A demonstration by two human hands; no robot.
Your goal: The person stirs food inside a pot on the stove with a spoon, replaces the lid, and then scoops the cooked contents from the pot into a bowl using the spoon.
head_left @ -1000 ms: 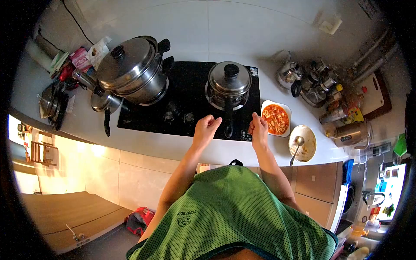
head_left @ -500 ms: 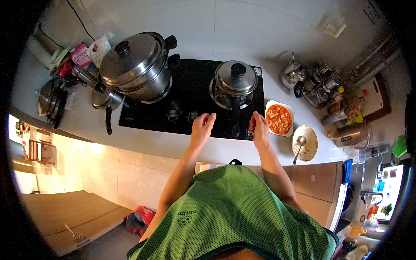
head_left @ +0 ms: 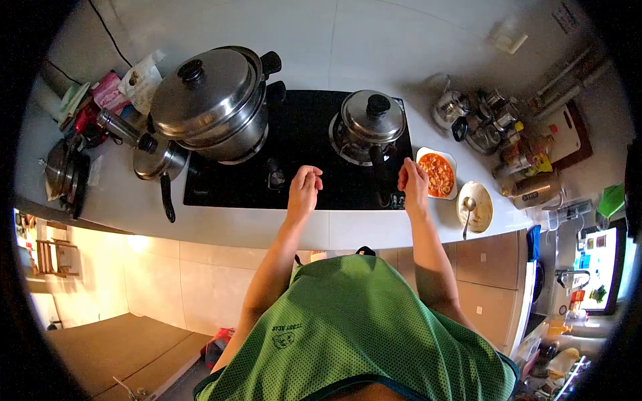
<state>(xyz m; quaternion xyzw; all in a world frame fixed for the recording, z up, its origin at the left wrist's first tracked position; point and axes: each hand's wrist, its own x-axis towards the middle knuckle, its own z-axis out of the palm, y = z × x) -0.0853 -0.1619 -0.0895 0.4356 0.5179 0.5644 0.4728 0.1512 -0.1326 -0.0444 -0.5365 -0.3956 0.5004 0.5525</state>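
My left hand point(head_left: 305, 189) is over the front of the black gas stove point(head_left: 234, 194), its fingers curled and nothing visible in them. It hides one stove knob, and another knob point(head_left: 275, 177) shows to its left; whether it touches the hidden one I cannot tell. My right hand point(head_left: 414, 179) is at the stove's right edge, fingers also curled and seemingly around nothing. Just left of it, a lidded steel saucepan point(head_left: 373, 120) sits on the right burner, its dark handle pointing toward me. Close on the right is a white dish point(head_left: 437, 172) of red, saucy food.
A large lidded steel pot point(head_left: 200, 107) stands on the left burner, with a smaller lidded pan point(head_left: 157, 160) beside the stove. A bowl point(head_left: 483, 207) with a spoon point(head_left: 469, 210) lies near the counter's front right. Kettle point(head_left: 450, 110), jars and bottles crowd the back right.
The view has shifted slightly. My left hand has moved a little left and up, over the knob area. My right hand has moved a little right and up, toward the white dish.
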